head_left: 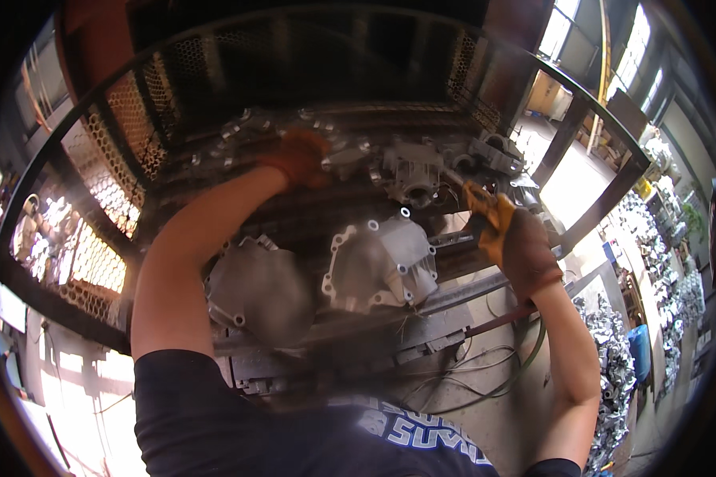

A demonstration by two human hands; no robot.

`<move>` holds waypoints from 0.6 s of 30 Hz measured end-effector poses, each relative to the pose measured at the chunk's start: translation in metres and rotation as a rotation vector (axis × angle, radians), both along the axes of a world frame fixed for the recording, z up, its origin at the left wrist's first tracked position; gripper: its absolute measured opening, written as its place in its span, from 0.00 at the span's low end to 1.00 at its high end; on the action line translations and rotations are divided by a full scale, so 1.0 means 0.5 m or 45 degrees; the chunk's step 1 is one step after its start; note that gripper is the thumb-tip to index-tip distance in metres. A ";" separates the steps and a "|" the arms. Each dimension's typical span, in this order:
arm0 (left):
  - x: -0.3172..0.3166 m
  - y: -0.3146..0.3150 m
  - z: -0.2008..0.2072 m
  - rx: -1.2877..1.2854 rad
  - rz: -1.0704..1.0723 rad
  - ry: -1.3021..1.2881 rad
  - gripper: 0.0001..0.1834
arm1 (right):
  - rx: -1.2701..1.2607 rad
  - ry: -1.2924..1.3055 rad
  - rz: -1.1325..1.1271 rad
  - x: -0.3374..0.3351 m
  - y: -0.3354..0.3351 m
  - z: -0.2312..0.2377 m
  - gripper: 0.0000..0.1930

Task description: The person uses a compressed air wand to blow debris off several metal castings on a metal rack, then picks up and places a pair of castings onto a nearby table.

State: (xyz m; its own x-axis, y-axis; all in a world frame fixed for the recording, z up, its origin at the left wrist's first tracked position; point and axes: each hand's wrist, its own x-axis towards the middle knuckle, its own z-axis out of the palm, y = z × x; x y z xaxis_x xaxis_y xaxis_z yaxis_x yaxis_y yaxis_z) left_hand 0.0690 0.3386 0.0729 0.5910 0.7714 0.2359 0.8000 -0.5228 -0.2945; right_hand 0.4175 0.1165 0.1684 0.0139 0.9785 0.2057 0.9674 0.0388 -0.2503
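Observation:
My left hand (298, 157), in an orange-brown glove, reaches over the far left part of the bench among small metal castings. It is smeared by motion, so its fingers cannot be made out. My gloved right hand (525, 253) is closed round a yellow-and-black hand tool (489, 211). A thin metal shaft on the tool points left toward a grey metal casting (412, 171) with a round opening. Nearer to me lie a large flanged housing (382, 262) with bolt holes along its rim and a rounded, blurred metal cover (262, 286) under my left forearm.
A dark frame with mesh panels (127, 119) surrounds the bench on the left and back. More castings (497, 151) sit at the far right. Hoses (485, 374) curl below the bench's front edge. Piles of metal parts (605, 381) and a blue container (638, 354) stand at right.

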 end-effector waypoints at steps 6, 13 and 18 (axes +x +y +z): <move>0.071 0.090 -0.099 -0.323 0.300 0.071 0.27 | -0.149 -0.046 -0.068 -0.055 0.005 0.024 0.20; -0.072 0.120 -0.027 -0.508 -0.158 -0.527 0.20 | -0.031 0.413 0.177 -0.058 0.056 -0.004 0.18; -0.126 0.044 -0.011 -0.705 -0.291 -0.916 0.18 | -0.067 0.430 0.103 -0.071 0.094 0.006 0.19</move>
State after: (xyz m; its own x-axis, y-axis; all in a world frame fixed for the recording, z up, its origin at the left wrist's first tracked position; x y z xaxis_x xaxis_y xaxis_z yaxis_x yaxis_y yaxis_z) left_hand 0.0058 0.3604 0.0674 0.5968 0.7664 0.2377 0.5538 -0.6078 0.5691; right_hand 0.3821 0.1636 0.1715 -0.0057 0.9884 0.1518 0.8239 0.0907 -0.5594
